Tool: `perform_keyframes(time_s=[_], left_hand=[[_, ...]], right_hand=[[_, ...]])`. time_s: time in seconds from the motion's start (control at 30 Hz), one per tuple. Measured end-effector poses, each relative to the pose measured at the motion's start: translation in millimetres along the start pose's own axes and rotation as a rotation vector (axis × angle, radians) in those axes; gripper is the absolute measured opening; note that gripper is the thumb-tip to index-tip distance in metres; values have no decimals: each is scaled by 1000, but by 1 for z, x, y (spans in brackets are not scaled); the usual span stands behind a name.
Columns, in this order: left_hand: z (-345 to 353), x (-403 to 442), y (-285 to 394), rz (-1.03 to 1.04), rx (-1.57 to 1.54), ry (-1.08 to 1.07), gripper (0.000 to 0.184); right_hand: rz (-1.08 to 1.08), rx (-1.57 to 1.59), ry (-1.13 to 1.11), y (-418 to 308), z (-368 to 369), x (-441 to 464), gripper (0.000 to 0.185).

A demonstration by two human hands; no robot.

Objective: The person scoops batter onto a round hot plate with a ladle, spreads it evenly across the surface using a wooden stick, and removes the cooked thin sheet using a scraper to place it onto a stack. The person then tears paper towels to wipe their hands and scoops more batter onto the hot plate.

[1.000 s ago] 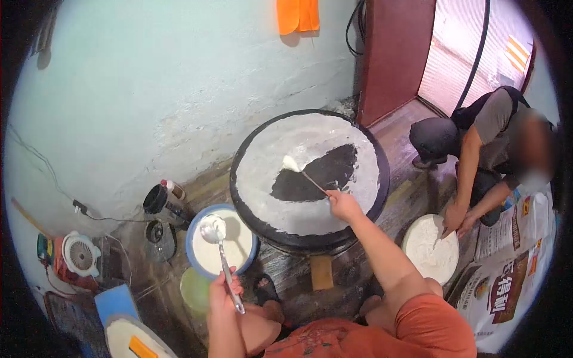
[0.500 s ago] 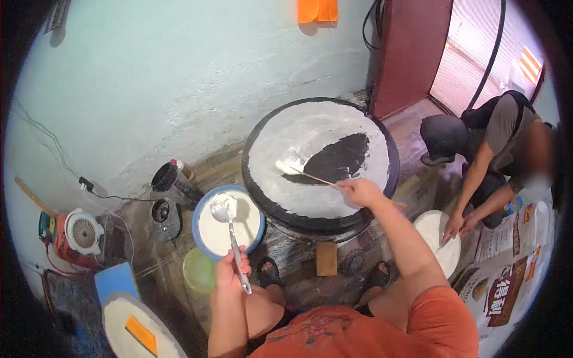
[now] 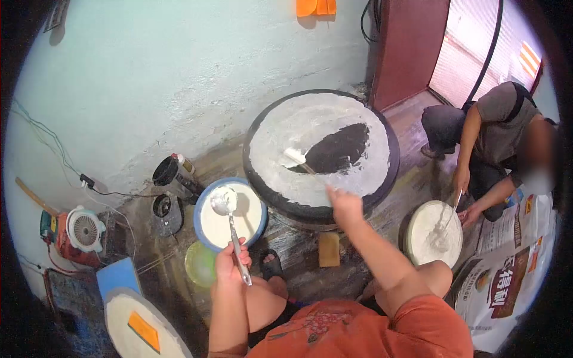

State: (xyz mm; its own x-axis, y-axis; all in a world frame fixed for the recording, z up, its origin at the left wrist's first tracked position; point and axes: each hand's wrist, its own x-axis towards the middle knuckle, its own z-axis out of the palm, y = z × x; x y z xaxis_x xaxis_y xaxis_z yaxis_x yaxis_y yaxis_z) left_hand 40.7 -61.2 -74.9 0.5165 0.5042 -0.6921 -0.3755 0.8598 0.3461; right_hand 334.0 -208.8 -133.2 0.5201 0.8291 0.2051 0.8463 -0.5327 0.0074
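My left hand [image 3: 231, 260] grips the handle of a metal ladle [image 3: 233, 234]. The ladle's batter-coated bowl is above a blue-rimmed basin [image 3: 199, 230] of pale batter [image 3: 216, 225]. In my right hand [image 3: 346, 209] is the thin handle of a batter spreader [image 3: 295, 156]. Its white-coated head rests on a large round black griddle [image 3: 261, 190], by the left edge of a bare dark patch. A thin layer of whitish batter [image 3: 277, 122] covers most of the rest of the griddle. My right fingers are closed and partly hidden.
At right, a crouching person [image 3: 500, 140] works a stick in a bucket [image 3: 408, 241] of batter. Printed sacks [image 3: 507, 280] lie beside them. A green bowl [image 3: 197, 265], a dark pitcher [image 3: 169, 174], a blower [image 3: 85, 230] and an orange scraper [image 3: 143, 332] are at left.
My right hand has come down and slightly left, and the spreader's head has shifted a little right and up. The ladle has stayed over the basin. The other person's stick now stands more upright.
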Motion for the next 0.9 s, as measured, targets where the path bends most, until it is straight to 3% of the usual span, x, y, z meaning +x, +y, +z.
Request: perform_keyframes(time_s=[0.07, 0.13, 0.23, 0.27, 0.33, 0.4, 0.53, 0.67, 0.73, 0.8, 0.9], left_hand=[[-1, -2, 0, 6, -8, -5, 34], [-3, -2, 0, 12, -14, -14, 34], [-4, 2, 2, 29, 17, 3, 34], [-3, 4, 2, 28, 22, -2, 34], [1, 0, 2, 23, 14, 6, 34], [-1, 0, 4, -9, 4, -14, 35], [-10, 6, 5, -10, 0, -49, 35], [-5, 5, 4, -4, -12, -16, 36], [-1, 4, 3, 5, 3, -6, 36], [-1, 2, 4, -18, 7, -8, 36], [-6, 5, 5, -46, -7, -38, 36]], right_hand=[[194, -9, -67, 21, -10, 12, 49], [331, 235, -1, 30, -22, 12, 52], [187, 352, 125, 1, -13, -6, 53], [58, 322, -7, -8, -15, -13, 50], [-70, 141, -58, -5, -3, -16, 46], [102, 5, -38, 25, -1, -2, 41], [380, 182, -52, 53, -27, 19, 47], [350, 386, 61, 34, -8, -1, 49], [129, 150, -40, 37, -12, -10, 48], [273, 21, 40, 69, 0, 1, 45], [365, 76, 71, 89, -18, 17, 46]])
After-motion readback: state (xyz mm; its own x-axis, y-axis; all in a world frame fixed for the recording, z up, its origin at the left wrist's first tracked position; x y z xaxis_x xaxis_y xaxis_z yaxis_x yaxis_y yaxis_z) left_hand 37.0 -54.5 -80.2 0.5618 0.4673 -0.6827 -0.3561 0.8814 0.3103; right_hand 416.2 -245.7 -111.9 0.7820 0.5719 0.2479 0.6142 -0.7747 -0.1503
